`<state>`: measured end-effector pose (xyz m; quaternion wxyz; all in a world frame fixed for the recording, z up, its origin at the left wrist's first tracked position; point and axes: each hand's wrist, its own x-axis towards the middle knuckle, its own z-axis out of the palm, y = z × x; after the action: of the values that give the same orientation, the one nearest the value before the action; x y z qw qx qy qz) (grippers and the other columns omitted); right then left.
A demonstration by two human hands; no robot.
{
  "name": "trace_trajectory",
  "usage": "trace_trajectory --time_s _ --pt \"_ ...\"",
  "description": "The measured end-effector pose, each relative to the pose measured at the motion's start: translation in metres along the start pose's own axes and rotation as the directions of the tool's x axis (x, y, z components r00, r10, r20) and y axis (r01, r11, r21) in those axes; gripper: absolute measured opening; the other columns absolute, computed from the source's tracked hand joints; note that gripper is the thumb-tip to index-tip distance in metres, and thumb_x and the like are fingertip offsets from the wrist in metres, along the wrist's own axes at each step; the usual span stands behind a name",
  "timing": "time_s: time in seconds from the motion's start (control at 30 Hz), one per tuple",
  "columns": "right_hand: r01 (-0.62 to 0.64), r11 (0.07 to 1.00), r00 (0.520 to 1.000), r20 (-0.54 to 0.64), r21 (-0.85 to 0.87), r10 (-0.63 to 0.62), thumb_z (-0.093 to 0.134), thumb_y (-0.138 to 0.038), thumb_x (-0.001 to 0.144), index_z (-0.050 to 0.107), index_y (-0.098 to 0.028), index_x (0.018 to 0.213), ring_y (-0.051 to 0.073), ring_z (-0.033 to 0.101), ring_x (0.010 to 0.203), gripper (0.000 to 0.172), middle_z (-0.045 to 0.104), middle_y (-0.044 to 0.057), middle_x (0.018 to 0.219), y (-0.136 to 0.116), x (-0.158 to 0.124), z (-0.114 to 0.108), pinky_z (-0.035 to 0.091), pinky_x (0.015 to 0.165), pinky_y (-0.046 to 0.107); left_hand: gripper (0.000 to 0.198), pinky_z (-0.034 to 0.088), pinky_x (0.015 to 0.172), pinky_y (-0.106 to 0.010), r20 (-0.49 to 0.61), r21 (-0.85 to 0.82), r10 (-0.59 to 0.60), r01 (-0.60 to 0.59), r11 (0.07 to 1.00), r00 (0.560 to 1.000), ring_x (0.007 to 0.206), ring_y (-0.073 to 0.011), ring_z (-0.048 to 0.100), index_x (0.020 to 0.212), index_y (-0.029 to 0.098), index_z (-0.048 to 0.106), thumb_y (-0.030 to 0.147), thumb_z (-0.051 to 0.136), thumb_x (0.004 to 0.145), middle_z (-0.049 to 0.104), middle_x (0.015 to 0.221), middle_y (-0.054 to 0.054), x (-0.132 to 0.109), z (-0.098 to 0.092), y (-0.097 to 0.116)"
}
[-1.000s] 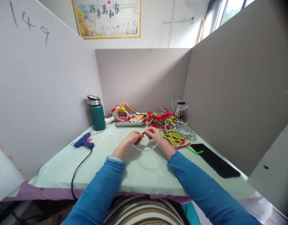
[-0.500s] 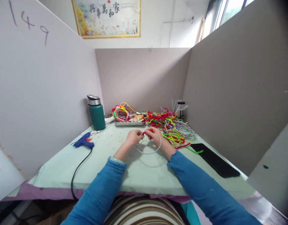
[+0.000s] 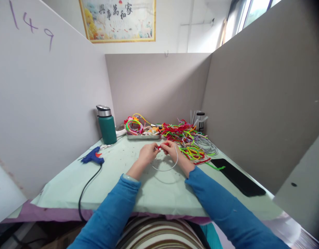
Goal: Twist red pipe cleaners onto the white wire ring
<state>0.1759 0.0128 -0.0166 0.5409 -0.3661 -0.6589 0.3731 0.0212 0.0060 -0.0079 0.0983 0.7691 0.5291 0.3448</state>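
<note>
My left hand [image 3: 147, 153] and my right hand [image 3: 170, 148] meet fingertip to fingertip above the pale green table cover [image 3: 159, 186]. Both are closed in a pinch. Between them they grip a short piece of red pipe cleaner [image 3: 161, 146] at one end of a thin white hoop [image 3: 167, 165], which curves down under my right hand and back toward my left. A heap of coloured pipe cleaners [image 3: 189, 140] lies just behind and to the right of my right hand.
A metal tray [image 3: 144, 137] with bright craft pieces stands at the back. A green flask [image 3: 107, 125] stands back left, a blue glue gun [image 3: 92, 156] with a black cord on the left, a black phone [image 3: 238, 177] on the right. Partition walls enclose three sides.
My left hand has edged slightly right toward the right hand, and the white hoop has tilted and shifted a little rightward. Both pinches stay closed.
</note>
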Motion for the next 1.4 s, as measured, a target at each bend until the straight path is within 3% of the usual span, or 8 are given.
trace_trajectory --time_s 0.3,0.53,0.7,0.83,0.97,1.23,1.4 --pt "-0.002 1.000 1.000 -0.009 -0.018 0.002 0.061 -0.038 0.069 0.053 -0.017 0.066 0.009 0.039 0.043 0.023 0.046 -0.005 0.047 0.000 0.000 0.000 0.030 0.045 0.023 0.017 0.035 0.063 -0.023 -0.016 -0.021 0.009 -0.009 1.000 1.000 0.066 -0.0152 0.055 0.081 0.019 0.069 0.034 0.062 0.077 0.066 0.073 -0.005 0.002 0.001 -0.001" --pt "0.003 1.000 1.000 0.004 -0.016 -0.002 0.062 -0.039 0.069 0.054 -0.017 0.064 0.009 0.040 0.044 0.024 0.047 -0.005 0.048 -0.001 0.000 -0.001 0.029 0.044 0.023 0.019 0.033 0.050 -0.021 0.069 -0.243 -0.100 0.113 0.963 0.993 0.050 -0.0093 0.049 0.075 0.016 0.067 0.033 0.059 0.077 0.063 0.063 -0.001 0.006 0.001 -0.002" --pt "0.043 0.999 0.999 0.027 0.001 -0.043 0.060 -0.041 0.072 0.056 -0.017 0.068 0.009 0.041 0.046 0.025 0.047 -0.005 0.050 0.003 0.000 -0.001 0.032 0.046 0.023 0.026 0.029 0.041 -0.021 0.201 -0.480 -0.244 0.312 0.819 0.949 0.040 -0.0054 0.041 0.070 0.013 0.064 0.039 0.064 0.072 0.060 0.060 -0.001 0.004 -0.005 0.001" --pt "0.052 0.999 0.998 0.036 0.012 -0.053 0.060 -0.043 0.073 0.057 -0.016 0.070 0.009 0.041 0.047 0.027 0.047 -0.005 0.050 0.004 0.000 0.000 0.033 0.047 0.023 0.028 0.025 0.038 -0.021 0.293 -0.604 -0.269 0.396 0.692 0.918 0.039 -0.0046 0.038 0.065 0.011 0.061 0.038 0.068 0.067 0.058 0.058 -0.001 0.002 -0.010 0.001" --pt "0.040 0.999 0.998 0.042 0.001 -0.040 0.060 -0.043 0.073 0.057 -0.016 0.073 0.009 0.040 0.045 0.027 0.046 -0.005 0.048 0.007 0.001 0.000 0.032 0.045 0.022 0.028 0.024 0.038 -0.022 0.320 -0.595 -0.282 0.423 0.684 0.905 0.039 -0.0049 0.039 0.065 0.011 0.061 0.037 0.068 0.067 0.057 0.058 -0.001 0.002 -0.010 0.001" --pt "0.016 0.996 1.000 -0.007 -0.086 -0.017 0.060 -0.040 0.072 0.057 -0.016 0.069 0.009 0.040 0.043 0.024 0.047 -0.005 0.047 0.007 -0.002 0.009 0.031 0.045 0.022 0.029 0.031 0.042 -0.021 0.296 -0.432 -0.324 0.429 0.793 0.898 0.042 -0.0058 0.043 0.071 0.011 0.062 0.040 0.064 0.074 0.060 0.063 -0.002 0.005 -0.008 -0.001" --pt "0.041 0.994 0.997 -0.058 -0.103 -0.048 0.059 -0.040 0.073 0.057 -0.017 0.070 0.011 0.043 0.045 0.023 0.050 -0.003 0.050 0.004 -0.005 0.021 0.033 0.045 0.023 0.025 0.033 0.044 -0.021 0.323 -0.478 -0.340 0.462 0.747 0.883 0.045 -0.0071 0.044 0.070 0.013 0.059 0.037 0.063 0.073 0.056 0.060 0.000 0.006 -0.013 -0.006"
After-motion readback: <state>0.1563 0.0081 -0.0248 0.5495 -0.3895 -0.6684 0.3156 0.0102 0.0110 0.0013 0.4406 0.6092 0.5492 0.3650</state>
